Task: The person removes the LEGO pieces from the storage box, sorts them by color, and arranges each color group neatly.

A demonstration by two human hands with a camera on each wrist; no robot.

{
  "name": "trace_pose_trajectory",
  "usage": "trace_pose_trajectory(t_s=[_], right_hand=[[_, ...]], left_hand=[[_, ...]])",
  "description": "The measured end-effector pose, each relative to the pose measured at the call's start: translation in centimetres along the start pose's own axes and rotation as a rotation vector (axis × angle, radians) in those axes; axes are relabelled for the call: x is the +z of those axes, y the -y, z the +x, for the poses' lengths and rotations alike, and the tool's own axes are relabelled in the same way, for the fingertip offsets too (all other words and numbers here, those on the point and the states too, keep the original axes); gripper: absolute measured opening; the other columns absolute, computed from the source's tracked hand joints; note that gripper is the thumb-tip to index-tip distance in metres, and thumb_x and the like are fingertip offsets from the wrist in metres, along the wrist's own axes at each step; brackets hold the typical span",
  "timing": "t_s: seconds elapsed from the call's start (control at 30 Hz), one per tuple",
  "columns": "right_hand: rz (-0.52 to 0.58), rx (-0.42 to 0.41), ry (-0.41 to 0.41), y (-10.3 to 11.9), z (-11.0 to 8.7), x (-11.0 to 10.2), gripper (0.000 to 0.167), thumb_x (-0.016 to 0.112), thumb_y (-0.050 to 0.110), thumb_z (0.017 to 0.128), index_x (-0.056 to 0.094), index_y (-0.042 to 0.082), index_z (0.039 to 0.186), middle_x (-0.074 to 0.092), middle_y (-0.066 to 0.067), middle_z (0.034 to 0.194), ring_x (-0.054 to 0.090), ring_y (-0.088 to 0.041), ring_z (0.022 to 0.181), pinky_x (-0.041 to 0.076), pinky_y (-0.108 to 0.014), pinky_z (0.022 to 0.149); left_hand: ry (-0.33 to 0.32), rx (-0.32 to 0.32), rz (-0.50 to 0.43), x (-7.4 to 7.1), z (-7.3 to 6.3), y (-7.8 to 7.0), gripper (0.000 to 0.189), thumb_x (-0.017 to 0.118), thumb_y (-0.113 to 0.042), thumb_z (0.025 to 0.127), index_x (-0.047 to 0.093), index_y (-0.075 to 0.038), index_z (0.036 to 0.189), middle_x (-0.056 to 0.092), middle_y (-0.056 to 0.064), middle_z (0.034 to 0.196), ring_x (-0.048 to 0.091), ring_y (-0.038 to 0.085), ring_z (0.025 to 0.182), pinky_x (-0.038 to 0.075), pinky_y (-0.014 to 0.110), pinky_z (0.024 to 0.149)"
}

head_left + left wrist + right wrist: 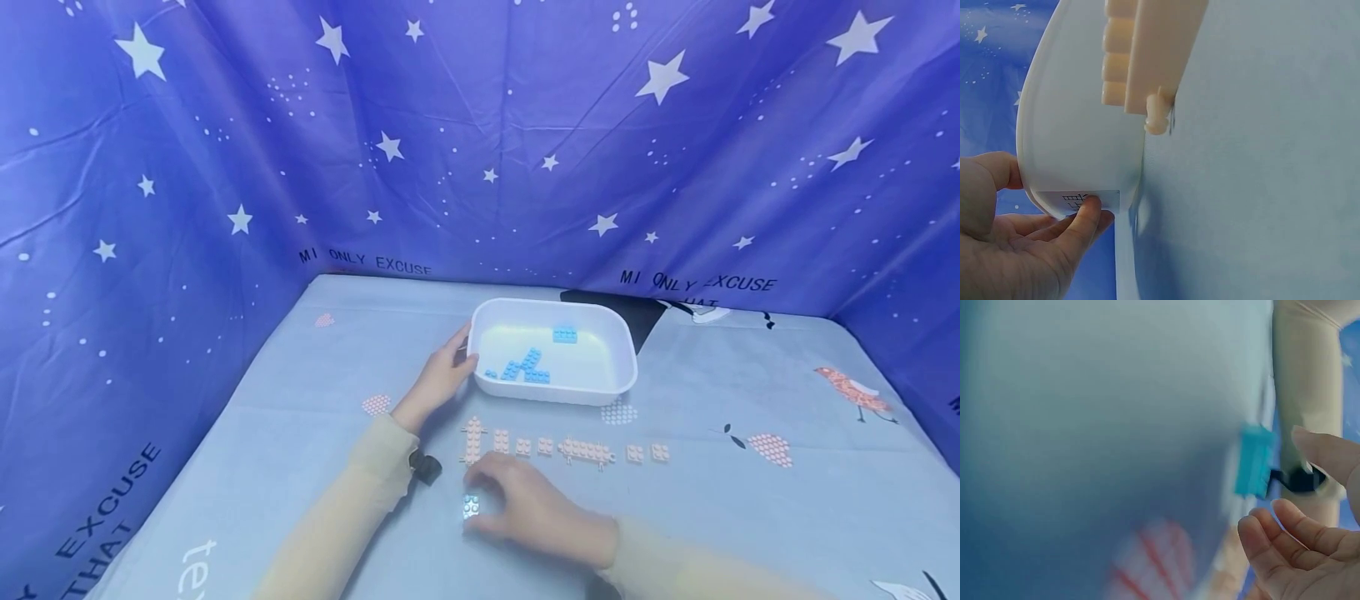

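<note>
My left hand (442, 375) holds the left end of a white plastic tub (555, 393), thumb at the rim and fingers against the outer wall, over a label (1107, 199). Several blue building bricks (536, 376) lie inside the tub. My right hand (536, 507) is near the front of the table, thumb and fingers spread apart around a small blue brick (471, 506) on the cloth. In the right wrist view, a gap shows between the fingertips (1250, 531) and that blue brick (1255, 461).
A row of pale pink bricks (522, 447) lies between the tub and my right hand, with a longer, pegged piece (587, 451) among them. A patterned blue-grey cloth (300, 433) covers the table. Starry purple curtains (480, 125) enclose it.
</note>
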State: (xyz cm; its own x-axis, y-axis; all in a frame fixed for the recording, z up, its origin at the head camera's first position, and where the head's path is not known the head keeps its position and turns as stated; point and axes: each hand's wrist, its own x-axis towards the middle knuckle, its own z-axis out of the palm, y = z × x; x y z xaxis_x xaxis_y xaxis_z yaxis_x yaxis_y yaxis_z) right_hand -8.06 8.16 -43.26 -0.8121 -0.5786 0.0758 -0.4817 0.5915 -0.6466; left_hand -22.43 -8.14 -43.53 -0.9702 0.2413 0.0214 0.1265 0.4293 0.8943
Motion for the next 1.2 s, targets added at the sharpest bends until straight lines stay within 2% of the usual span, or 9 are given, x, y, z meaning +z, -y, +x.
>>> trace_pose_trajectory(t_s=[0.17, 0.23, 0.47, 0.57, 0.67, 0.87, 1.2], right_hand=[[0.112, 0.081, -0.117, 0.1, 1.1, -3.4, 0.040, 0.079, 0.028, 0.079, 0.066, 0.010, 0.113, 0.068, -0.002, 0.104, 0.064, -0.018, 0.093, 0.058, -0.032, 0.083], [0.131, 0.099, -0.165, 0.0, 1.5, -4.8, 0.040, 0.079, 0.025, 0.079, 0.066, 0.009, 0.113, 0.069, -0.004, 0.104, 0.066, -0.021, 0.092, 0.059, -0.033, 0.082], [0.106, 0.026, -0.321, -0.2, 2.7, -8.4, 0.039, 0.082, 0.013, 0.076, 0.068, 0.004, 0.111, 0.070, -0.008, 0.106, 0.067, -0.026, 0.093, 0.060, -0.036, 0.085], [0.082, 0.033, -0.361, -0.7, 3.4, -9.6, 0.039, 0.082, 0.011, 0.075, 0.068, 0.005, 0.111, 0.071, -0.010, 0.107, 0.068, -0.025, 0.091, 0.061, -0.037, 0.083], [0.055, 0.069, -0.372, -1.8, 4.3, -10.6, 0.040, 0.081, 0.012, 0.077, 0.068, 0.004, 0.114, 0.071, -0.012, 0.107, 0.068, -0.027, 0.092, 0.060, -0.038, 0.083], [0.060, 0.218, -0.333, -4.5, 6.3, -11.8, 0.047, 0.079, 0.016, 0.079, 0.063, 0.000, 0.121, 0.067, -0.019, 0.117, 0.067, -0.033, 0.099, 0.059, -0.040, 0.087], [0.061, 0.368, -0.265, -7.2, 8.6, -12.0, 0.053, 0.077, 0.020, 0.080, 0.060, 0.001, 0.127, 0.064, -0.019, 0.124, 0.064, -0.033, 0.107, 0.055, -0.044, 0.093]], left_hand=[[0.001, 0.015, 0.001, 0.0, 0.0, 0.1, 0.062, 0.052, -0.018, 0.099, 0.024, -0.014, 0.154, 0.042, 0.015, 0.150, 0.046, 0.035, 0.135, 0.037, 0.047, 0.114], [0.001, 0.023, 0.001, 0.0, 0.0, 0.1, 0.062, 0.052, -0.018, 0.098, 0.024, -0.015, 0.154, 0.042, 0.015, 0.150, 0.046, 0.035, 0.135, 0.038, 0.047, 0.114], [0.004, 0.028, 0.011, 0.1, 0.1, 0.3, 0.063, 0.051, -0.019, 0.099, 0.023, -0.016, 0.155, 0.041, 0.015, 0.151, 0.044, 0.034, 0.136, 0.036, 0.048, 0.115], [0.004, 0.015, 0.013, 0.1, 0.1, 0.3, 0.063, 0.051, -0.019, 0.099, 0.022, -0.016, 0.155, 0.040, 0.015, 0.152, 0.044, 0.034, 0.136, 0.035, 0.048, 0.115], [0.002, 0.009, 0.010, 0.2, 0.1, 0.4, 0.063, 0.051, -0.020, 0.099, 0.022, -0.015, 0.155, 0.039, 0.014, 0.153, 0.044, 0.034, 0.136, 0.034, 0.048, 0.116], [0.000, 0.003, 0.002, 0.2, 0.1, 0.6, 0.063, 0.051, -0.018, 0.099, 0.022, -0.016, 0.155, 0.039, 0.013, 0.153, 0.042, 0.034, 0.138, 0.032, 0.048, 0.117], [-0.003, 0.004, 0.010, 0.2, 0.2, 0.5, 0.063, 0.051, -0.019, 0.099, 0.023, -0.016, 0.155, 0.040, 0.013, 0.152, 0.042, 0.034, 0.138, 0.032, 0.049, 0.117]])
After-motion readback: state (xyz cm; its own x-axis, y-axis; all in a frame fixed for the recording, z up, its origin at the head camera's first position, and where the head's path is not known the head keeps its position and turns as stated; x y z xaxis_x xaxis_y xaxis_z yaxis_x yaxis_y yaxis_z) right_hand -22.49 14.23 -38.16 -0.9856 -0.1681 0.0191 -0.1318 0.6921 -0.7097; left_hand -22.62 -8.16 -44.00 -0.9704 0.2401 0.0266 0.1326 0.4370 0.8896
